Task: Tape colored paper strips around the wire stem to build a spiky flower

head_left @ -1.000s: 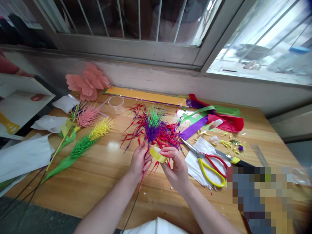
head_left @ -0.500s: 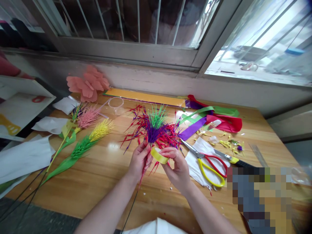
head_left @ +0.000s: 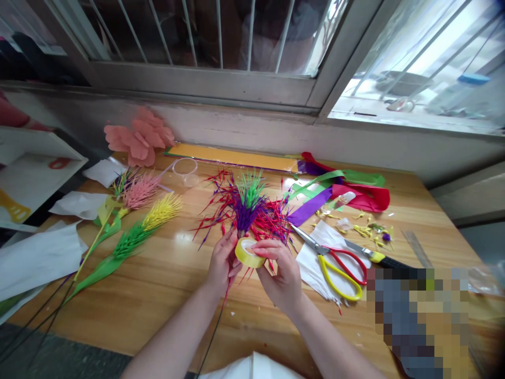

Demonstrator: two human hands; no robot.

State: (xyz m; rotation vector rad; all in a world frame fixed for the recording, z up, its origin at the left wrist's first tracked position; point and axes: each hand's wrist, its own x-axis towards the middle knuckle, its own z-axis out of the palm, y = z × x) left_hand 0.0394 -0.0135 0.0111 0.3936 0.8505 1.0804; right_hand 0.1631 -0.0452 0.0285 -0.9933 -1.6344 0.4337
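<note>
My left hand (head_left: 223, 262) is closed round the stem of an artificial wheat ear (head_left: 248, 202), purple at its base and green at its tip. A thin dark wire runs down from that grip toward me. In my right hand (head_left: 281, 271) is a roll of yellowish clear tape (head_left: 249, 254), pinched at its right side and held right by the stem. The tape roll partly covers the left fingers. Behind the wheat ear lies a loose pile of red and purple spiky strands (head_left: 272, 221).
Scissors (head_left: 335, 263) and a box cutter (head_left: 379, 258) lie to the right on white paper (head_left: 321, 252). Finished yellow-green wheat (head_left: 132, 237) rests at left. Coloured strips (head_left: 359, 195) and a yellow sheet (head_left: 236, 157) are at the back, near a pink paper flower (head_left: 138, 137).
The tape roll has turned to show more of its opening and shifted slightly left against the stem. My left hand keeps its grip; the whole view has drifted a little.
</note>
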